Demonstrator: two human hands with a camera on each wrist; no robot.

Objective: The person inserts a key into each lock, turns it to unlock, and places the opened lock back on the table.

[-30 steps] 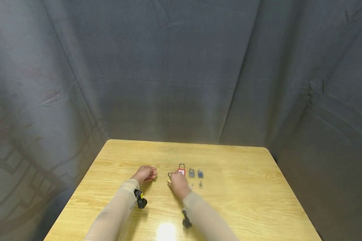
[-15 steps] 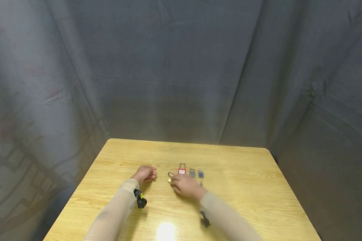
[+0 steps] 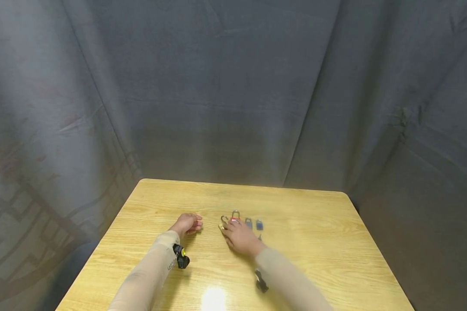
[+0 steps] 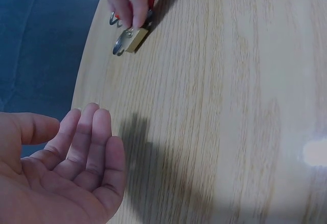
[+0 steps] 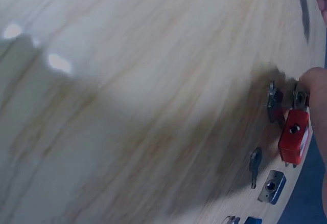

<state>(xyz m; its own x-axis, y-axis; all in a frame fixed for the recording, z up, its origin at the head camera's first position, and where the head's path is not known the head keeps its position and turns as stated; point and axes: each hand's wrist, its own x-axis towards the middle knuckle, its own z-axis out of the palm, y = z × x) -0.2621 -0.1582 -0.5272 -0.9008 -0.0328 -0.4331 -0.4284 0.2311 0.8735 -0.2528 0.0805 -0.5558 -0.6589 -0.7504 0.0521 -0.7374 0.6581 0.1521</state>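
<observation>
Brass padlock [image 4: 132,39] lies flat on the table [image 3: 315,242], leftmost in a row with the red lock [image 5: 293,136], a grey lock [image 3: 248,223] and a blue lock [image 3: 259,224]. Right hand [image 3: 241,237] rests over it, straight fingers [image 4: 137,6] pressing its body. Left hand [image 3: 187,224] sits well apart, palm up, fingers loosely curled, holding nothing. Key [image 5: 254,165] lies by the red lock.

Both arms wore long, close-fitting beige sleeves [image 3: 148,272] down to the wrists. A small black camera with a yellow spot [image 3: 181,258] was strapped under the left wrist, and a plain black camera [image 3: 260,281] under the right. The hands [image 3: 187,224] were bare.
</observation>
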